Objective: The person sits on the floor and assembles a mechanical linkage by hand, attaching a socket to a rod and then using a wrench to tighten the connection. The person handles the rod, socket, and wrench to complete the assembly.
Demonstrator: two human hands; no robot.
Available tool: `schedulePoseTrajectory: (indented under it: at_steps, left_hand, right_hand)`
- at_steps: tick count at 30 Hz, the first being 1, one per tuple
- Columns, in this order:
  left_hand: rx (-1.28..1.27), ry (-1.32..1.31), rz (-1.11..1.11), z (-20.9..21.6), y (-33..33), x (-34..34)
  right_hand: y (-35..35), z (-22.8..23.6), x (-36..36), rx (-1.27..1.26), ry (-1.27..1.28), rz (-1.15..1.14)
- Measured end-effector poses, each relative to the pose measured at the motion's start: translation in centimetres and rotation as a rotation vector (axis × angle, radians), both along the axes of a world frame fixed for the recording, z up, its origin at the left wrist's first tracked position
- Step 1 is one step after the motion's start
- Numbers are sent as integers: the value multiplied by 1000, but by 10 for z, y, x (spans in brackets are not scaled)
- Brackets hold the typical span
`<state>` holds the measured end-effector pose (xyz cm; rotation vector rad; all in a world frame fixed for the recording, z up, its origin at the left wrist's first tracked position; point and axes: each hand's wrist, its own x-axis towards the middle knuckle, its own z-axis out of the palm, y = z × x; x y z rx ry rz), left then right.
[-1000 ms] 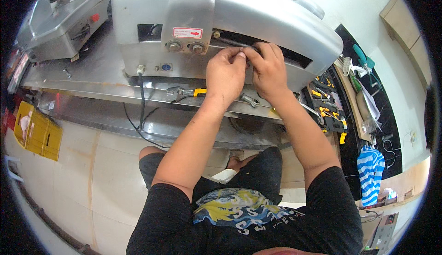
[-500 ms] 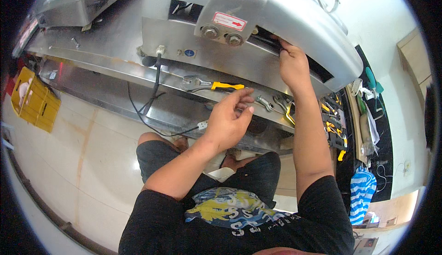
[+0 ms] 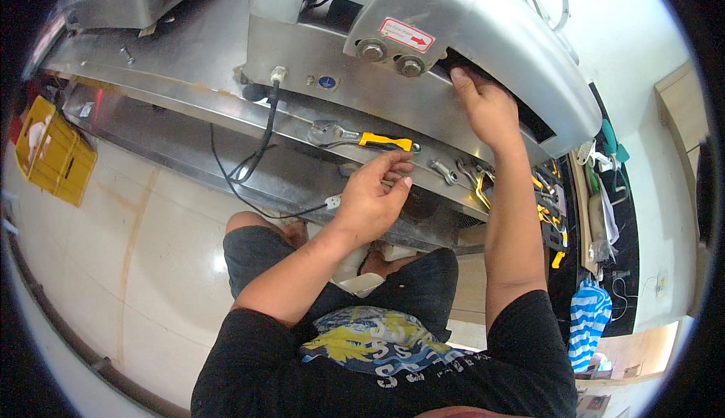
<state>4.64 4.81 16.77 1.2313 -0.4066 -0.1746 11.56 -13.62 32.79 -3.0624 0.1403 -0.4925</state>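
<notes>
A large silver metal machine [image 3: 302, 55] stands on the steel bench, with two hex bolts and an arrow label on its rounded housing. My right hand [image 3: 492, 112] reaches into the dark slot [image 3: 535, 120] in that housing. Its thumb lies at the slot's edge; the other fingers are hidden inside, so what they touch cannot be seen. Below the machine my left hand [image 3: 375, 197] hovers open, fingers loosely bent and nothing visible in it. Just beyond its fingertips an adjustable wrench [image 3: 362, 139] with a yellow and black handle lies on the bench edge.
Several wrenches [image 3: 445, 171] lie along the bench edge to the right. A power cord [image 3: 272, 120] hangs from the machine's front to a white plug [image 3: 332, 202]. More yellow-black tools [image 3: 555, 222] sit at far right. A yellow crate [image 3: 57, 157] stands on the floor at left.
The whole view has shifted slightly, with the machine now a little lower and further right. My right thumb shows more openly at the slot's edge. The left hand stays nearly in place.
</notes>
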Motion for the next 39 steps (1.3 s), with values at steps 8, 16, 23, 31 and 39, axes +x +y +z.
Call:
schedulePoseTrajectory:
  at_steps: [8,16,23,31,39]
  left_hand:
    - [-4,29,-39,-5,-5,-3]
    - [19,-10,-32,-18,-10,-6]
    - [-1,-11,-41,-30,-19,-9]
    - [34,47,-63,-25,-12,-7]
    - [30,11,-43,-25,-11,-7]
  right_hand:
    - [-12,8,22,229,-19,133]
    - [-19,6,34,233,-28,203]
    - [-52,-1,61,147,14,186]
    - [-33,2,47,250,-43,156]
    - [-75,2,67,-201,150,84]
